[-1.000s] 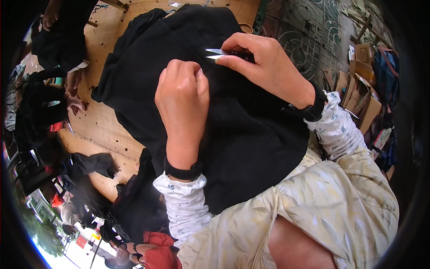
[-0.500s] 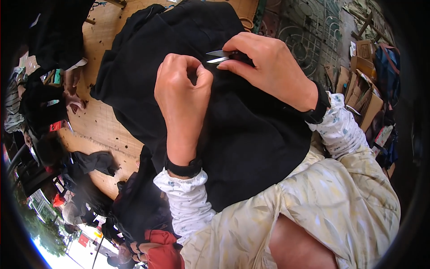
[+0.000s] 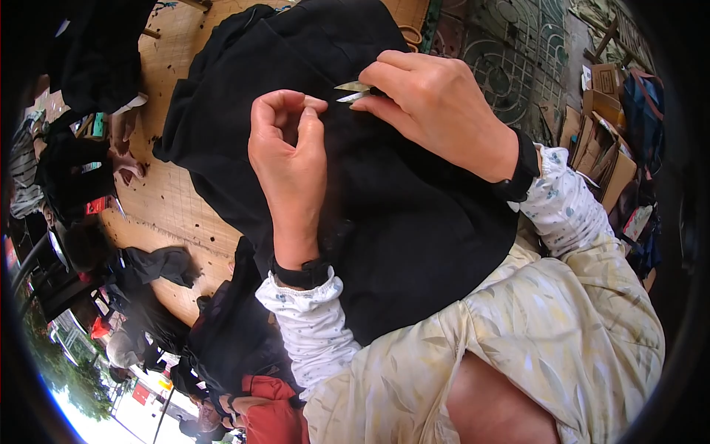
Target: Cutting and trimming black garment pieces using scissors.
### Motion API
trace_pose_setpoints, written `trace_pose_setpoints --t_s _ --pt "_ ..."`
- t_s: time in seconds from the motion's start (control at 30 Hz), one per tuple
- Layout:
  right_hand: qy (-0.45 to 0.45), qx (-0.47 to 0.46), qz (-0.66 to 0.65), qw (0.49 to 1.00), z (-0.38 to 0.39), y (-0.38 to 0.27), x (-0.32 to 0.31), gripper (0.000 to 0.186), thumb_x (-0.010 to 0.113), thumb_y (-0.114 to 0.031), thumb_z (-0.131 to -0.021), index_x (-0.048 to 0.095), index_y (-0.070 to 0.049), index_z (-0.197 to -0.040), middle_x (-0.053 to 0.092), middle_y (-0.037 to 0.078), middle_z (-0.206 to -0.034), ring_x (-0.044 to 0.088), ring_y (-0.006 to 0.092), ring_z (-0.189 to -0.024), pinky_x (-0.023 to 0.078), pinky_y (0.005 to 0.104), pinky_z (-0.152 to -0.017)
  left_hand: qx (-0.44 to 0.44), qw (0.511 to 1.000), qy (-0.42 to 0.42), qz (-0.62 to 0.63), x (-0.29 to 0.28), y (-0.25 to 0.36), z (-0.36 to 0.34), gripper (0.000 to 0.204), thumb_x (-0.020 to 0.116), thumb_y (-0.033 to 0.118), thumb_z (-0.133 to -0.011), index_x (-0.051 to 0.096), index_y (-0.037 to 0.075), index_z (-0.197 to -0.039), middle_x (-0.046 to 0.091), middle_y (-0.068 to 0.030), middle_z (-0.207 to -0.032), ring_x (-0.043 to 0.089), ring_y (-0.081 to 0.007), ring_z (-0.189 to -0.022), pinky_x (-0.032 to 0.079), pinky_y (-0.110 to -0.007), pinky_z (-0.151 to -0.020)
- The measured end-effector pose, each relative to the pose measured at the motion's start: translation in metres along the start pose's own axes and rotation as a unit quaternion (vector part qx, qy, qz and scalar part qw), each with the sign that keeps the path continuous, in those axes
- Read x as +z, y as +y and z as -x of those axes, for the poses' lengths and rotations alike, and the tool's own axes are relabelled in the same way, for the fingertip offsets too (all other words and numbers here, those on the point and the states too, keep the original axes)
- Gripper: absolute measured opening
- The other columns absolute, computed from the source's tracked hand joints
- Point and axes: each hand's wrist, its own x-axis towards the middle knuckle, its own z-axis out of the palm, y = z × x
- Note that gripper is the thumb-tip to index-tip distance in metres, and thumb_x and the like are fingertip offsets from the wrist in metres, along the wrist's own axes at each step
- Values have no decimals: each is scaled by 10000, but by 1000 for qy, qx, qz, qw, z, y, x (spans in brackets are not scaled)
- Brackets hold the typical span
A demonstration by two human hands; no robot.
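Black cloth [image 3: 421,244] lies in folds under both hands and across my lap. My right hand [image 3: 447,103] grips a small pair of thread snips [image 3: 353,91]; their two silver blades stick out to the left, tips apart, and the handles are mostly hidden in my fingers. Just left of the blade tips, my left hand [image 3: 290,155] is raised over the cloth with thumb and forefinger pinched together. Anything between those fingertips is too small to make out. The blades and the left fingertips do not touch.
A wooden table [image 3: 155,192] strewn with dark scraps lies to the left, with a smaller black cloth piece [image 3: 159,266] on it. Another person's hand [image 3: 127,164] rests near its far-left side. Flattened cardboard [image 3: 595,148] is stacked at right on the patterned floor [image 3: 510,66].
My left hand has shifted slightly left and turned, so its thumb shows more. The right hand with the snips has moved a little up and left.
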Motion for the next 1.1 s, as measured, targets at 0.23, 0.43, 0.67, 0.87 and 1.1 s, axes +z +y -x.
trace_pose_setpoints --t_s 0.23,0.43,0.67,0.87,1.1 --pt "21 -2 -17 1000 -2 5 9 229 747 -177 -779 621 -31 -903 611 92 -786 624 271 -668 491 351 -574 19 999 19 32 2 -3 4 117 544 -47 -879 540 -12 -991 647 -87 -929 615 -115 -838 492 -240 -774" --pt "40 22 -71 996 -1 11 13 217 744 -166 -795 624 -27 -911 622 97 -806 625 257 -659 489 332 -574 15 999 4 -29 2 -2 5 124 602 -32 -838 599 -18 -962 602 -72 -941 628 -138 -847 506 -251 -780" --pt "23 29 -50 998 3 9 7 213 740 -163 -796 622 -27 -911 623 97 -813 619 266 -658 482 335 -571 16 999 16 -39 1 -3 5 140 615 -42 -819 595 -30 -957 580 -76 -946 630 -150 -844 518 -257 -791" --pt "32 4 12 999 0 2 8 239 710 -252 -791 554 -70 -786 573 76 -732 622 282 -669 497 377 -593 9 999 17 -29 1 -6 4 157 619 -51 -813 593 -31 -966 580 -80 -946 630 -150 -847 520 -254 -793" --pt "14 16 -53 998 2 10 9 237 751 -175 -787 620 -23 -913 626 94 -813 634 248 -667 491 319 -574 12 1000 10 -16 1 -11 6 169 653 -1 -847 612 -8 -1010 625 -35 -930 603 -91 -844 483 -209 -787"
